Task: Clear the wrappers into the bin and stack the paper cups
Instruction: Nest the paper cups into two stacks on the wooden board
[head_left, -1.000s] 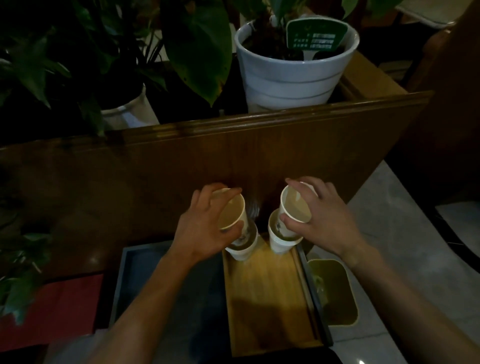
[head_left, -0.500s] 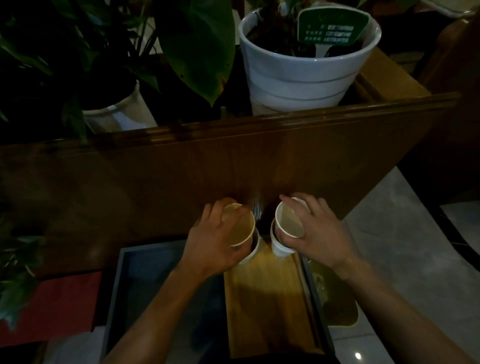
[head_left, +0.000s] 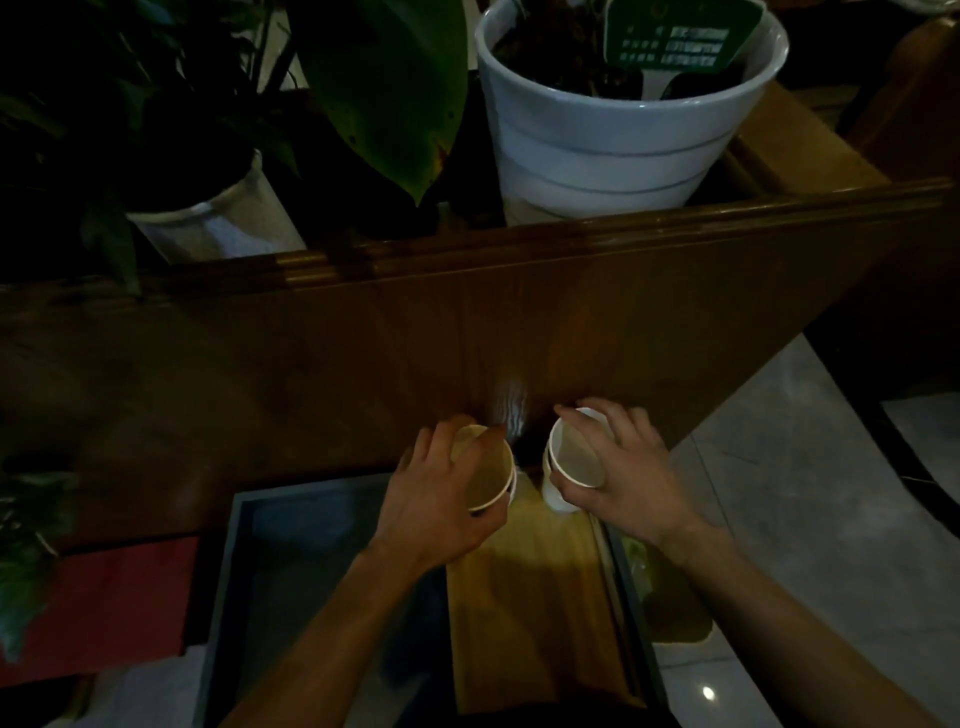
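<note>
Paper cups: in the head view the left hand (head_left: 436, 499) has its grip round one cup (head_left: 485, 478), the right hand (head_left: 618, 478) round another (head_left: 574, 457), each nested into a lower cup over the wooden tray (head_left: 530, 597). Light, crushable; hold the walls gently. Lower cups mostly hidden; dim light.

Two bare forearms entering from the bottom edge, sleeveless as far as visible, ending in an uncovered left hand (head_left: 441, 499) and right hand (head_left: 621, 486), without gloves, rings, watch or wristband in the dim light.
</note>
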